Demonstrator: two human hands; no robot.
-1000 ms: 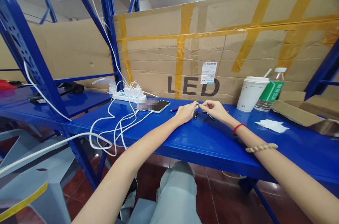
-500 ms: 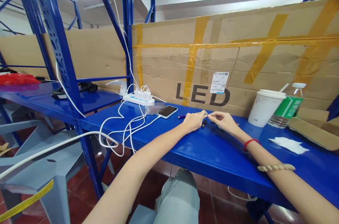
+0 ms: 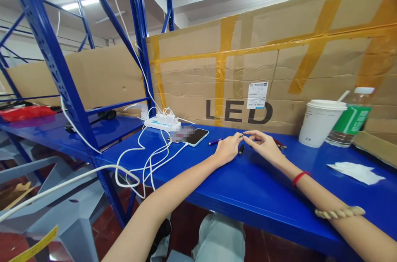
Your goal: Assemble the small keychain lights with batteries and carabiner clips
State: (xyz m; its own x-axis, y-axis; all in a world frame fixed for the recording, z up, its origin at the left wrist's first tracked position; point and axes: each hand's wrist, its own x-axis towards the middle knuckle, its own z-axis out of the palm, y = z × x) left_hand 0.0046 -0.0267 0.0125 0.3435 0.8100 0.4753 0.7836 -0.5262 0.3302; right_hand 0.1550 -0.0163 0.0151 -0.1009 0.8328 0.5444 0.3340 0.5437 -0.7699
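Well, tiny dk pc (image 3: 241, 136) — pinched, L fingers (image 3: 236, 135); R fingers (image 3: 254, 133) slightly apart — hold unclear.

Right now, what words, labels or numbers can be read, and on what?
"LED": on the box.
Sticker on the box: too small to read.
Bottle: white characters, too blurred.
Cup: print too small.
Power strip: blue marking, too blurred.
Yellow strip: nothing legible.
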